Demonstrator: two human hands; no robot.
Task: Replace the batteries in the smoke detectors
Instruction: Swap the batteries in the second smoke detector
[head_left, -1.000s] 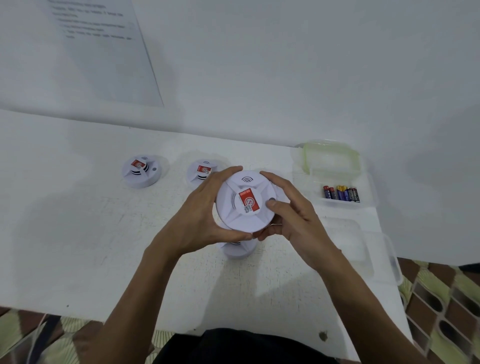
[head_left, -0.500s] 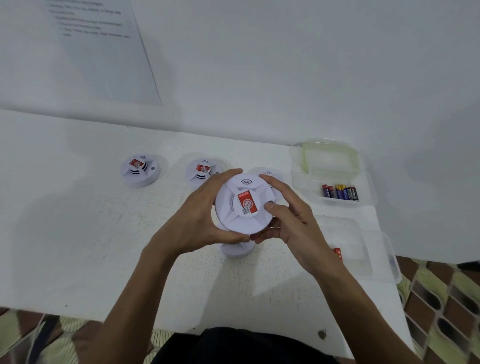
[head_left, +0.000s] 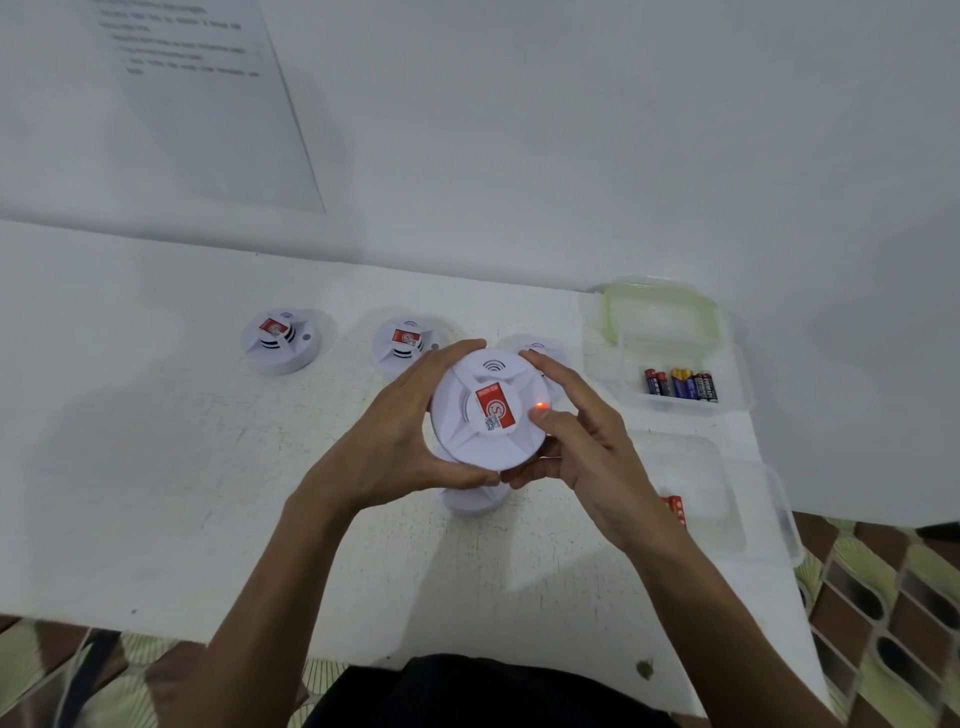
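testing step by the look of it, head view only: round white plastic smoke detector with a red label is held up over the white tabletop, face toward the camera. left hand wraps the left rim, fingers and thumb curled round it. right hand cups the right rim from below, thumb pressing the face right beside a small lit red led. so both hands are grasping the same unit. directly under it a white round part sits on the table; can't tell if it's a base plate or another detector. far-left detector and middle detector rest further back, third detector mostly hidden behind the fingers. right side: clear plastic box holding a row of small batteries; nearer clear tub shows a red battery just past the right wrist. my read: fresh cells are in, this is the check press. next move calls for lifting the thumb, parking this unit apart from the undone ones, then picking up another.
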